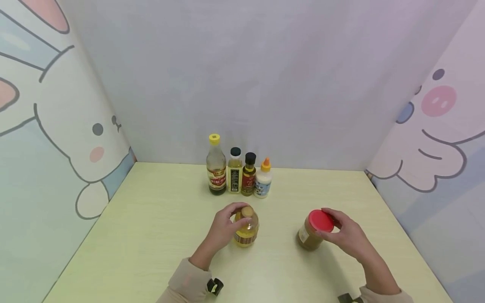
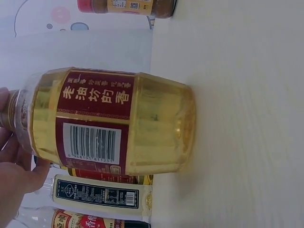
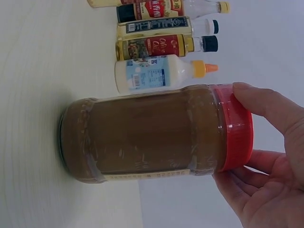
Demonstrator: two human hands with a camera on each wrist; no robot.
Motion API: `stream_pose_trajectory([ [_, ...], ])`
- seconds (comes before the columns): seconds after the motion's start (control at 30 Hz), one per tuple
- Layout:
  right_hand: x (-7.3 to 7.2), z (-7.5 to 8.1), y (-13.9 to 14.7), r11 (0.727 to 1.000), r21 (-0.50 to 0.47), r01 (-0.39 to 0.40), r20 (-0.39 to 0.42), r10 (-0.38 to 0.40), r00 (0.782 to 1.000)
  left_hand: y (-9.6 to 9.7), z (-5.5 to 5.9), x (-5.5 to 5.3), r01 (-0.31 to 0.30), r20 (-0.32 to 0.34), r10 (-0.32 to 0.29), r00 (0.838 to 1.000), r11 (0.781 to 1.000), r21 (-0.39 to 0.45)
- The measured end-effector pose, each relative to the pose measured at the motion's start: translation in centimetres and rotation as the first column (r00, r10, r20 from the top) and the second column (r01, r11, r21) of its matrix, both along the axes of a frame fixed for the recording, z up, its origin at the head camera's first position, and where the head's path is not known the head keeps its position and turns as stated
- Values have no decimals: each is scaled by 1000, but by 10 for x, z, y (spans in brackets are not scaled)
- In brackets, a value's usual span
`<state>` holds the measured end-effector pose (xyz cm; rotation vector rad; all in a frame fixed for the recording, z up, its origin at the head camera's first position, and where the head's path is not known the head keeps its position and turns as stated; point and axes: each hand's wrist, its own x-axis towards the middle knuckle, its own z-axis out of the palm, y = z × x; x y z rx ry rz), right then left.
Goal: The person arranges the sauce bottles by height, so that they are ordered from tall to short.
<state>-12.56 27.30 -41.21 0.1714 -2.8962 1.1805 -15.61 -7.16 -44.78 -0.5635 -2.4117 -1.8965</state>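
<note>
My left hand (image 1: pixel 223 228) grips the neck of a clear bottle of yellow cooking oil (image 1: pixel 245 237), just below its gold cap (image 1: pixel 248 211). In the left wrist view the oil bottle (image 2: pixel 156 118) shows a dark red label with a barcode, its base at the table surface. To the right, my right hand (image 1: pixel 348 235) holds a jar of brown spread (image 1: pixel 307 237) by its red lid (image 1: pixel 321 221), thumb and fingers on opposite sides. The right wrist view shows the jar (image 3: pixel 147 135) close up, its base at or just above the table; I cannot tell which.
Behind the hands stands a row on the pale table (image 1: pixel 151 235): a yellow-capped vinegar bottle (image 1: pixel 217 168), a dark-capped oil bottle (image 1: pixel 235 174), a small olive oil bottle (image 1: pixel 248 176) and a white squeeze bottle (image 1: pixel 263 183) with an orange tip. Cartoon-printed cloth walls enclose the table.
</note>
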Motion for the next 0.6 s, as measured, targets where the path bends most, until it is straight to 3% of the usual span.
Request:
stream_pose_trajectory([
  [0.6, 1, 4, -3, 999, -36, 6, 44, -4, 999, 2, 8, -1, 2, -51, -4, 999, 999, -45],
])
